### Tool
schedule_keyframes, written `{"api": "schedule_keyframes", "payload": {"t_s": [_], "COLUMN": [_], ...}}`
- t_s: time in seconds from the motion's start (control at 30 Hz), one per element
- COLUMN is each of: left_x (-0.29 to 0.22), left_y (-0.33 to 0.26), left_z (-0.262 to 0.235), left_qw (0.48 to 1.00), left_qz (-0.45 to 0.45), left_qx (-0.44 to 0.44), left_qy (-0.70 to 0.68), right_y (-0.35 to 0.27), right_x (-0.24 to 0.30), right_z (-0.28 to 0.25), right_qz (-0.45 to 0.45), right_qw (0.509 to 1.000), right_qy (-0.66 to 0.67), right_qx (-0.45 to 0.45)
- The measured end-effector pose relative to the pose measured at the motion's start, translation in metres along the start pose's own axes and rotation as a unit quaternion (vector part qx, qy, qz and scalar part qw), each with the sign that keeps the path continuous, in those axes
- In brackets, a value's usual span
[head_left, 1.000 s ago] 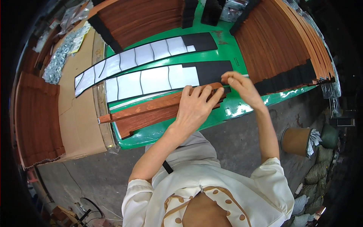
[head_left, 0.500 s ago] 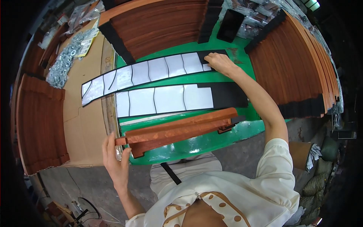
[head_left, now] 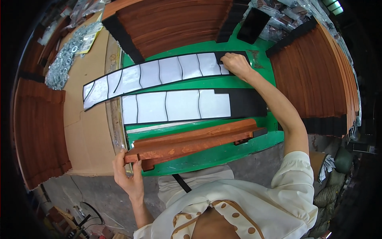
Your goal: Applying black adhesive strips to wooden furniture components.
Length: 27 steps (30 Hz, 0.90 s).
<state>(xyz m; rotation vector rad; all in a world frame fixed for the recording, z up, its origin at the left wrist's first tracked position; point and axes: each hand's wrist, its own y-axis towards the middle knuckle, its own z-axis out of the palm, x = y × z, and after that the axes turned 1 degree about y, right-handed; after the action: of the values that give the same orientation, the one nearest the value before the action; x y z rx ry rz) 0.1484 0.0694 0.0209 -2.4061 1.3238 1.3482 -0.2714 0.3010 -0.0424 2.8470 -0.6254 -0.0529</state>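
My left hand (head_left: 129, 177) grips the left end of a reddish-brown wooden piece (head_left: 187, 144), thumb on one side and fingers on the other. The piece is long and stepped, with black parts at its right end, and lies at the table's near edge. My right hand (head_left: 237, 66) is closed in a pinch at the right end of the far black strip, beside its last white segment; what the fingertips hold is too small to make out. That far strip (head_left: 149, 73) bears a row of white segments with wavy cuts. A nearer, similar strip (head_left: 181, 106) has bare black at its right.
Stacks of brown wooden boards stand at the back (head_left: 171, 26), right (head_left: 310, 75) and left (head_left: 39, 131). Metal rings (head_left: 61, 59) are heaped on cardboard at left. A dark phone-like slab (head_left: 253, 25) and bagged parts (head_left: 284, 18) lie at back right.
My left hand has moved right and closed on the wooden piece's end. My right hand stays at the far strip's end, its fingers slightly shifted. The whole view has shifted a little.
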Motion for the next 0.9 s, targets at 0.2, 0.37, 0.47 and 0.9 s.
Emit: {"api": "schedule_keyframes", "payload": {"t_s": [0.2, 0.37, 0.47, 0.9], "left_x": [-0.004, -0.004, -0.004, -0.035], "left_y": [0.0, 0.007, 0.001, -0.055], "left_z": [-0.004, -0.005, -0.012, -0.054], "left_qw": [0.997, 0.999, 0.994, 0.864], "left_qz": [-0.065, -0.028, -0.034, -0.158], "left_qx": [0.002, 0.028, 0.052, 0.13], "left_qy": [-0.05, -0.026, -0.094, -0.46], "right_y": [0.01, 0.017, 0.015, -0.03], "right_x": [0.012, 0.114, 0.178, 0.332], "right_z": [-0.026, -0.108, -0.139, -0.138], "right_qz": [0.249, 0.292, 0.213, -0.32], "right_qw": [0.91, 0.78, 0.764, 0.914], "right_qy": [0.329, 0.545, 0.595, 0.212], "right_qx": [0.033, 0.095, 0.13, -0.13]}}
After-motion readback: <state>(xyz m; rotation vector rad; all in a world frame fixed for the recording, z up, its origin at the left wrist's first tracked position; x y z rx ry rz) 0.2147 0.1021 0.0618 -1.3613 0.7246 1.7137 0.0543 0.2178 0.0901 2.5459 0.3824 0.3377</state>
